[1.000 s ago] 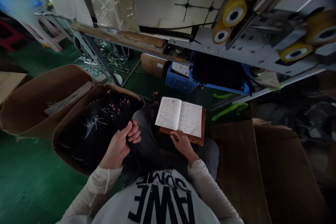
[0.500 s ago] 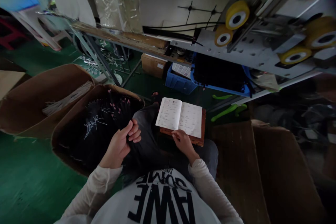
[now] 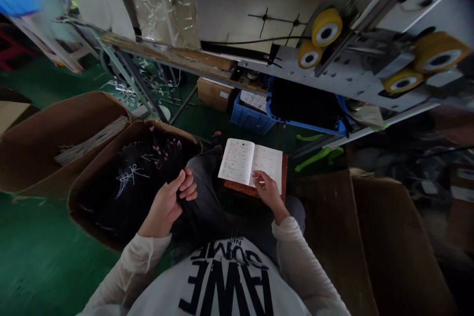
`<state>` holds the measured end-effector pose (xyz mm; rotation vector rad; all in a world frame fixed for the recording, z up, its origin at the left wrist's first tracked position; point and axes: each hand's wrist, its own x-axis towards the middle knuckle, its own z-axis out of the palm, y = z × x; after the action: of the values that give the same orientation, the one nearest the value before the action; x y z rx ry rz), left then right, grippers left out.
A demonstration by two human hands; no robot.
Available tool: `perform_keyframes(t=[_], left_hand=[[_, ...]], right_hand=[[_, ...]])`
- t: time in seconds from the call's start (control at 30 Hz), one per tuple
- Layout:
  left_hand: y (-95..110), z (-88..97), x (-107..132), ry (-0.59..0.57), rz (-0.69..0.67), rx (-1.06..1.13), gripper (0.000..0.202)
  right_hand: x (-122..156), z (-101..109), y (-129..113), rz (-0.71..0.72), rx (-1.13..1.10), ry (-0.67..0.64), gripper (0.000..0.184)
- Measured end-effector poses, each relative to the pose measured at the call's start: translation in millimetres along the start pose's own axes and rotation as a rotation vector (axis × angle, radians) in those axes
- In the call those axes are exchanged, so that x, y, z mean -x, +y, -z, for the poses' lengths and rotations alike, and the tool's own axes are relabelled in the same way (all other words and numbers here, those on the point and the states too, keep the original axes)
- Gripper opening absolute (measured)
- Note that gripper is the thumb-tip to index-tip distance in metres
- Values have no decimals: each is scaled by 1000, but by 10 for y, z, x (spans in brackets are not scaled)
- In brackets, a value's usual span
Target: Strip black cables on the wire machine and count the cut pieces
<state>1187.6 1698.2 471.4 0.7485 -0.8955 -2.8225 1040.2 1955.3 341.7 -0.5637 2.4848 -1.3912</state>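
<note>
My left hand [image 3: 172, 200] is closed, the thumb pressed on curled fingers, beside the near edge of a cardboard box [image 3: 83, 224]. Whether something dark is in its grip I cannot make out. In that box lie black cable bundles [image 3: 133, 158] with pinkish ends, some tied with white string. My right hand [image 3: 268, 190] hovers over or touches the lower part of an open notebook [image 3: 237, 160] with handwritten lines; its fingers are loosely bent and apart, with nothing seen in them. The notebook rests on a reddish-brown wooden stool or block [image 3: 242, 188] in front of my lap.
Another cardboard box [image 3: 44, 138] with pale strips stands at the left. An open carton [image 3: 392, 222] is at the right. Ahead is a machine with yellow rollers [image 3: 326, 27]. Below it are a blue crate [image 3: 252, 116] and a blue tray [image 3: 307, 126] of black material.
My right hand has moved from the notebook's lower edge up and right onto its right page. My left hand stays closed in nearly the same place. The view has shifted slightly.
</note>
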Motion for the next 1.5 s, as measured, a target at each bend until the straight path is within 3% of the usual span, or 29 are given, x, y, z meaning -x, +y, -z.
perform_keyframes(t=[0.13, 0.3, 0.6, 0.77, 0.97, 1.27, 1.5], left_hand=[[12, 8, -1, -20, -5, -14, 13], [17, 7, 16, -6, -8, -12, 15], [-24, 31, 45, 1, -24, -51, 21], [-22, 24, 71, -28, -76, -73, 22], [-12, 2, 124, 25, -94, -55, 23], [-17, -9, 120, 8, -59, 5, 24], [2, 7, 123, 44, -11, 47, 28]], right_hand=[[-223, 228, -251, 8, -173, 30, 32], [-466, 401, -818, 97, -400, -28, 29], [-814, 154, -1790, 173, -792, -75, 35], [-1195, 84, -2164, 99, -1053, 38, 30], [-1585, 141, -2448, 47, -1262, 254, 22], [-2105, 255, -2714, -242, -1097, 486, 28], [-2203, 311, -2771, -236, -1060, 565, 16]])
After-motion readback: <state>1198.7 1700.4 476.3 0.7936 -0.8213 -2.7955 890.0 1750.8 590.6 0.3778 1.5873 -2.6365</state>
